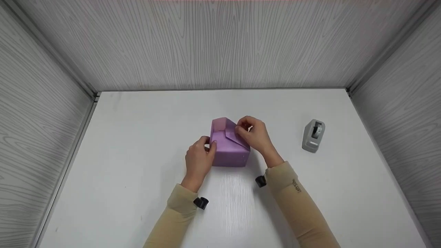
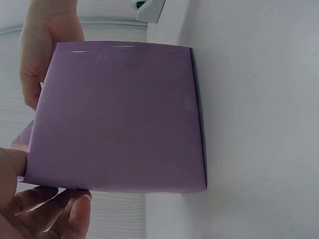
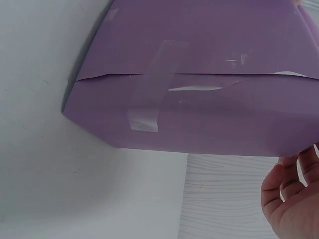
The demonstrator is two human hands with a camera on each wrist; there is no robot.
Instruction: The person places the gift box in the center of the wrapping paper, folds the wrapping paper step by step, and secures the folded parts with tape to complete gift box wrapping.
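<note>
A purple paper-wrapped box (image 1: 230, 158) stands on the table, with a folded paper flap (image 1: 237, 137) slanting across its top. The left hand (image 1: 199, 156) grips the box's left side, thumb at the top edge and fingers along the side, as the left wrist view also shows. At the top right, the right hand (image 1: 254, 135) has curled fingers, with thumb and index fingertips together at the flap's edge. Whether they also hold a bit of tape is too small to tell. In the right wrist view, clear tape (image 3: 144, 104) crosses a paper seam on the right side.
A grey tape dispenser (image 1: 313, 136) stands on the white table (image 1: 144, 124) to the right of the box. Grey wood-grain panels (image 1: 220, 44) rise at the back and both sides. Black wrist cameras are strapped over both tan sleeves (image 1: 179, 210).
</note>
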